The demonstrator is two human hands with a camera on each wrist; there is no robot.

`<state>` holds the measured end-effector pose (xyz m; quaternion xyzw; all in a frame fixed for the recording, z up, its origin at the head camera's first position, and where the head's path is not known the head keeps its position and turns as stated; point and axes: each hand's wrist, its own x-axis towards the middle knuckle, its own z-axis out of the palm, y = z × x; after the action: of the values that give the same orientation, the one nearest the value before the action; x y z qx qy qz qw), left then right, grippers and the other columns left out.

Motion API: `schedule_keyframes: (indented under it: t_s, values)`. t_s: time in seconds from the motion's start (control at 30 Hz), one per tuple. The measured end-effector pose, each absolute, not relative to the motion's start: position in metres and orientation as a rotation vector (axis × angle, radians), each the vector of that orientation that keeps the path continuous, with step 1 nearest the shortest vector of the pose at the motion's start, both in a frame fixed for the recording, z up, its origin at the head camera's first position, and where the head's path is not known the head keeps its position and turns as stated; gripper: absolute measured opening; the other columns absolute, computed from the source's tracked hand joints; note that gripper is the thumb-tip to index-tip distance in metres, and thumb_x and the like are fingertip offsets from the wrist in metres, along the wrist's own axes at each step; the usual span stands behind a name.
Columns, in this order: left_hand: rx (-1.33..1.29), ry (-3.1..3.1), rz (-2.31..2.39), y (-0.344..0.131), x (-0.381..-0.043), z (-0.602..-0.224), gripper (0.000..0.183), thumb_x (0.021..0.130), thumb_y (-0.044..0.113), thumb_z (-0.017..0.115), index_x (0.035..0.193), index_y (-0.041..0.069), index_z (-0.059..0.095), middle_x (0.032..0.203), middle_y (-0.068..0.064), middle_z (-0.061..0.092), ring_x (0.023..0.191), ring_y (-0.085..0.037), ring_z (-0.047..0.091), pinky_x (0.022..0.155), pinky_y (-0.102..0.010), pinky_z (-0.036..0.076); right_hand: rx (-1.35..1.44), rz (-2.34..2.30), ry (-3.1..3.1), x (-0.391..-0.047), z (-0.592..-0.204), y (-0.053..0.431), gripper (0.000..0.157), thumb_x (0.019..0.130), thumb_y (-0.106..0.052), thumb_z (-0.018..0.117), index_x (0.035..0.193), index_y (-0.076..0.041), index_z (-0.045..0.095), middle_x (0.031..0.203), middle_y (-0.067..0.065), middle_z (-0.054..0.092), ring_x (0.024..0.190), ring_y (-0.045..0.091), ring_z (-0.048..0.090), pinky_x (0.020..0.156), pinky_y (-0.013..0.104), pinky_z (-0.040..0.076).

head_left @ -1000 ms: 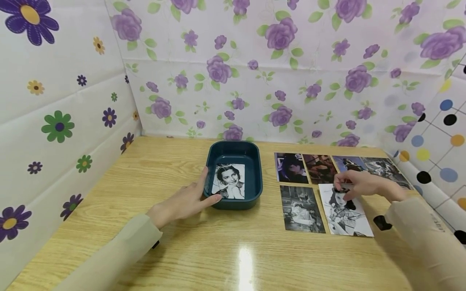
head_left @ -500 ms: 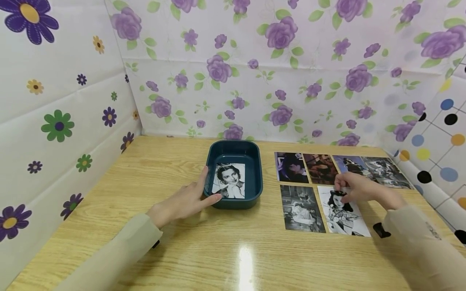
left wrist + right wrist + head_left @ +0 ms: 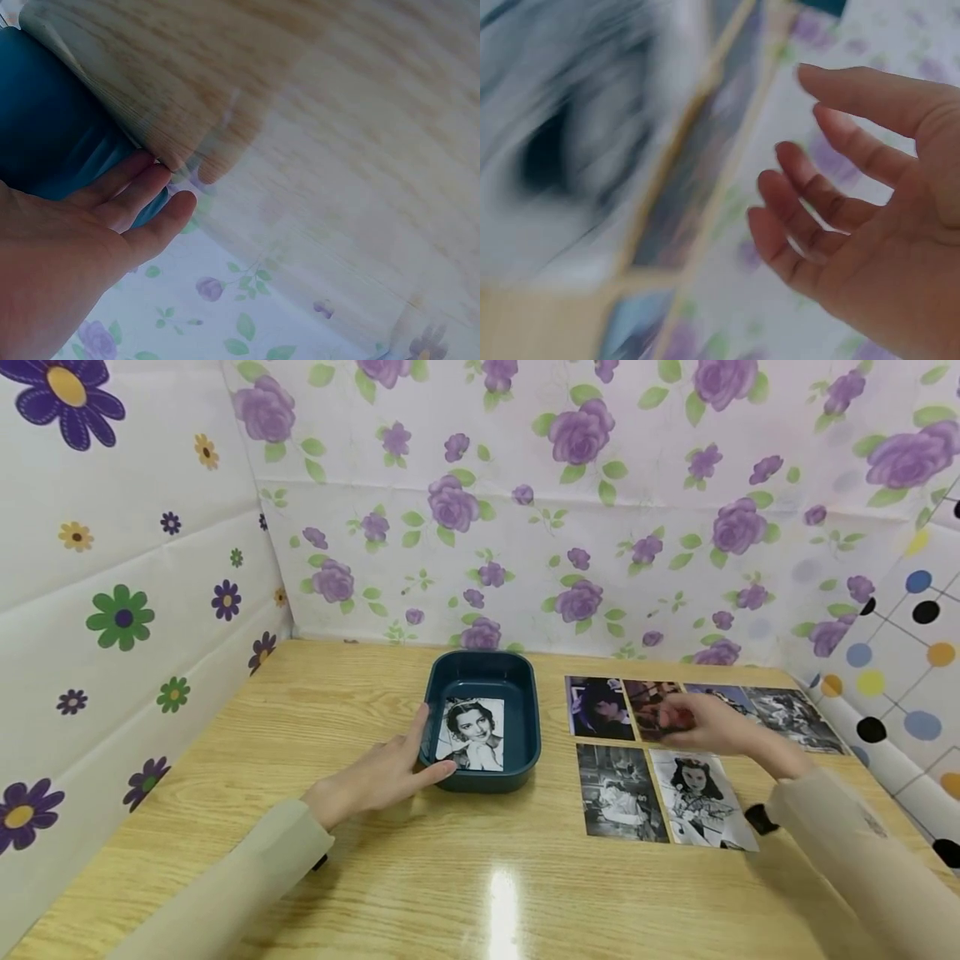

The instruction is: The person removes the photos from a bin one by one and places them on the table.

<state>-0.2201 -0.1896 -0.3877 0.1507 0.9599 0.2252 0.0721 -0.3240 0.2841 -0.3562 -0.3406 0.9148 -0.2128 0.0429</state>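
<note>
In the head view, my left hand (image 3: 381, 775) lies at the near left corner of a dark blue-green rectangular tray (image 3: 528, 727). Its thumb rests at the near rim and its fingers lie along the outer left side. Inside the tray is a black-and-white portrait photo (image 3: 472, 733). My right hand (image 3: 708, 722) hovers empty over the back row of photos, its fingers loosely bent. It partly hides a reddish-brown photo (image 3: 651, 697) there. Just nearer lie a signed black-and-white photo (image 3: 701, 797) of a figure and a grey photo (image 3: 621, 793).
A purple photo (image 3: 598, 708), a photo with blue sky (image 3: 723, 695) and a grey photo (image 3: 795, 718) complete the back row on the wooden table (image 3: 375, 885). Flowered cloth walls (image 3: 420, 527) rise behind and to the left. A dotted wall (image 3: 922, 677) stands at right.
My right hand has moved left and away from me, off the signed photo to above the reddish-brown one. That signed photo has shifted slightly left. My left hand stays at the tray.
</note>
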Motion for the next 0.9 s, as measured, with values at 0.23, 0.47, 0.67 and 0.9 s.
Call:
schedule_keyframes:
  t_s: [0.23,0.47,0.67,0.9]
  values:
    - [0.429,2.895,0.665,-0.191,-0.22,-0.387,0.106,0.084,0.083,0.034,0.154,0.022,-0.017,0.144,-0.023,0.047,0.122,-0.037,0.057,0.106,-0.051,0.041,-1.217,-0.937,2.632,-0.349,-0.315,0.182,0.009,0.09,-0.01,0.068,0.095,-0.005,0.063,0.085,0.007,0.064,0.076,0.012,0.06,0.07,0.029,0.051]
    - [0.429,2.871,0.679,-0.188,-0.22,-0.387,0.106,0.084,0.082,0.035,0.154,0.023,-0.017,0.142,-0.022,0.05,0.122,-0.035,0.057,0.106,-0.049,0.042,-1.386,-0.835,2.482,-0.376,-0.322,0.084,0.016,0.087,-0.015,0.072,0.097,-0.005,0.066,0.088,0.007,0.066,0.079,0.019,0.06,0.073,0.032,0.051]
    - [0.427,2.863,0.67,-0.188,-0.222,-0.389,0.105,0.084,0.081,0.036,0.154,0.024,-0.018,0.123,-0.014,0.063,0.103,-0.024,0.065,0.099,-0.047,0.047,-1.388,-0.576,2.405,-0.393,-0.347,0.034,0.021,0.083,-0.017,0.077,0.095,-0.003,0.067,0.084,0.005,0.061,0.07,0.015,0.048,0.068,0.025,0.041]
    - [0.427,2.876,0.658,-0.191,-0.222,-0.389,0.104,0.084,0.082,0.034,0.154,0.025,-0.018,0.119,-0.011,0.064,0.102,-0.022,0.065,0.096,-0.046,0.048,-1.272,-0.269,2.432,-0.4,-0.358,0.016,0.033,0.077,-0.035,0.082,0.092,-0.01,0.068,0.067,-0.002,0.047,0.061,0.012,0.039,0.076,0.029,0.031]
